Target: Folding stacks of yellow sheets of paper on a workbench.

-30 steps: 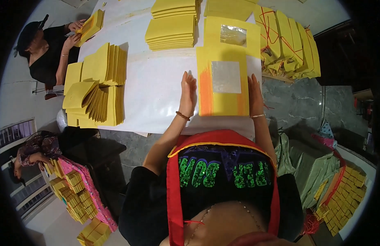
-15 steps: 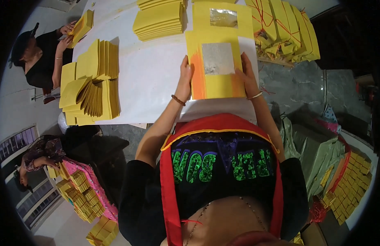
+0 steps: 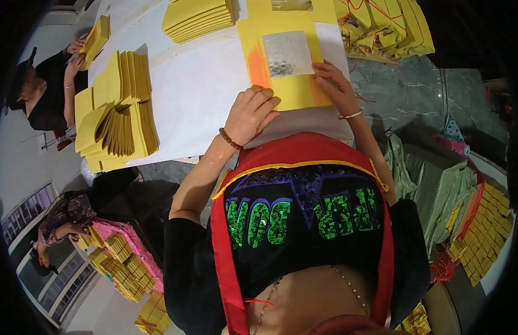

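In front of me on the white-covered table lies a stack of yellow joss paper (image 3: 297, 92), with a silver foil square (image 3: 287, 53) on its top sheet and orange streaks along its left and right sides. My left hand (image 3: 251, 115) is at the stack's near left corner, its fingers bent together over the edge. At the right edge, my right hand (image 3: 336, 88) touches the paper with fingers reaching out and slightly apart; its thumb is partly hidden. A further foil-topped yellow sheet (image 3: 326, 12) lies just beyond.
Folded yellow paper stacks (image 3: 116, 114) stand on the table's left, with another pile (image 3: 197, 21) at the far side. Red-tied yellow bundles (image 3: 390, 28) lie far right. A co-worker's hands (image 3: 75, 56) hold yellow paper at far left; another person (image 3: 66, 218) is by a pink-covered table (image 3: 130, 240).
My left hand has moved from the stack's left side to its near left corner, fingers bending over it. My right hand has shifted onto the right edge. The whole view has shifted slightly.
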Motion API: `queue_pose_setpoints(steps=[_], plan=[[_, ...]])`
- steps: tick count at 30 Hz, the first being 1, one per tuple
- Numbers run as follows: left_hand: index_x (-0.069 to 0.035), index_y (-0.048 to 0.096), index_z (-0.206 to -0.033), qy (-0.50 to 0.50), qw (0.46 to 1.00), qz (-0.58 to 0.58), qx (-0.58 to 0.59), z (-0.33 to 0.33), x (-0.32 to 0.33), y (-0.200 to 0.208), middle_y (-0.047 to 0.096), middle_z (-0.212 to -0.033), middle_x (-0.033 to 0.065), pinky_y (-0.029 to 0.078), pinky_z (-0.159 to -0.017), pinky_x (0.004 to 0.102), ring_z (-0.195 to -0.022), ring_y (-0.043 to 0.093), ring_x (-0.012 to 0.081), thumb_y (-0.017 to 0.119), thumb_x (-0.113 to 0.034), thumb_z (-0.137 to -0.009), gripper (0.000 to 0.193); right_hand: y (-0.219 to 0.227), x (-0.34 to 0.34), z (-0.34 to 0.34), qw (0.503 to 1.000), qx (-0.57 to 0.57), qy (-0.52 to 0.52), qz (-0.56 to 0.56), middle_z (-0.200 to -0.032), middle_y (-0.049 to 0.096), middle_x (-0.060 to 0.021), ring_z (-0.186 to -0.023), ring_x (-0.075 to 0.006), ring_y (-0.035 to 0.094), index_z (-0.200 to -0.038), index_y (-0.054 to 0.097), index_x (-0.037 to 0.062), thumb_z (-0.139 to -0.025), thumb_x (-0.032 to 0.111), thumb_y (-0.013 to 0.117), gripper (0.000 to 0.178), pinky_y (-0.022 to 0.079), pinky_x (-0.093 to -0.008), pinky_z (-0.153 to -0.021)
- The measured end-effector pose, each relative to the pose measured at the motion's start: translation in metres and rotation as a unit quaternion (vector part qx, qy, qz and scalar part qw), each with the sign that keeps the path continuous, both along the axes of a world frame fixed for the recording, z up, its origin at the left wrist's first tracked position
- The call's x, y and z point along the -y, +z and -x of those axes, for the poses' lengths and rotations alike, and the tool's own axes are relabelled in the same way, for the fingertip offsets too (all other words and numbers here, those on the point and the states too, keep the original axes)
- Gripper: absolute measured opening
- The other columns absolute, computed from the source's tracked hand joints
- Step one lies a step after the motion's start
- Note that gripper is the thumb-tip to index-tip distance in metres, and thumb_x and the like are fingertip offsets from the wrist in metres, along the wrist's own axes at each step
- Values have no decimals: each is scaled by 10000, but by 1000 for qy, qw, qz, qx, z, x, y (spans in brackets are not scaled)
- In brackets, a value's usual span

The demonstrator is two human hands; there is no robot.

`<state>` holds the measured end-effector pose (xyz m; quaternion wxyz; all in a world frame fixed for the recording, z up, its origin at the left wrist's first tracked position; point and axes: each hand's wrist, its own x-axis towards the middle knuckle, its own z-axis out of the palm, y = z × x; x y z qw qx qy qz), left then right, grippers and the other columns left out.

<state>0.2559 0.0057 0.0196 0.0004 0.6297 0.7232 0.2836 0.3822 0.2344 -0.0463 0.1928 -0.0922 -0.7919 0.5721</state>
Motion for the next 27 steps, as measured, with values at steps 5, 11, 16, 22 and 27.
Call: queue_pose_setpoints(steps=[5, 11, 16, 22, 27], plan=[[-33, 608, -945, -18, 1000, -4, 18, 7, 0, -3, 568, -982, 88, 427, -769, 347, -924, 526, 259, 685, -128, -689, 284, 3, 7, 1, 968, 8, -9, 250, -1246, 501, -86, -1188, -197, 419, -994, 610, -2, -901, 175, 483, 236, 301, -314, -1003], [-65, 598, -983, -16, 1000, 14, -4, 3, -2, 4, 554, -993, 69, 413, -739, 341, -921, 518, 243, 690, -182, -685, 333, -5, 3, -2, 943, -7, -20, 333, -1273, 483, -94, -1194, -177, 414, -1054, 589, -26, -925, 201, 427, 308, 276, -296, -1019], [-82, 592, -990, -6, 999, 34, -25, 5, -1, 0, 541, -1012, 56, 394, -743, 342, -946, 502, 235, 686, -193, -689, 335, 7, 13, -1, 968, -30, -33, 248, -1331, 429, -113, -1289, -226, 313, -1096, 576, 11, -914, 206, 424, 307, 217, -333, -1064], [-92, 600, -924, -7, 1000, -1, 2, 8, -3, 1, 560, -916, 37, 384, -716, 326, -888, 519, 212, 675, -177, -701, 250, 27, 22, -2, 995, -60, -5, 81, -1286, 476, -102, -1313, -293, 251, -1144, 563, 67, -880, 230, 472, 323, 180, -406, -1065], [-71, 611, -802, 4, 1000, -8, 20, 15, -5, 4, 575, -748, 48, 392, -695, 318, -767, 540, 217, 640, -177, -757, 119, 23, 17, -7, 999, 16, 31, 35, -1210, 532, -90, -1309, -275, 265, -1100, 579, 41, -879, 222, 432, 320, 196, -394, -1061]])
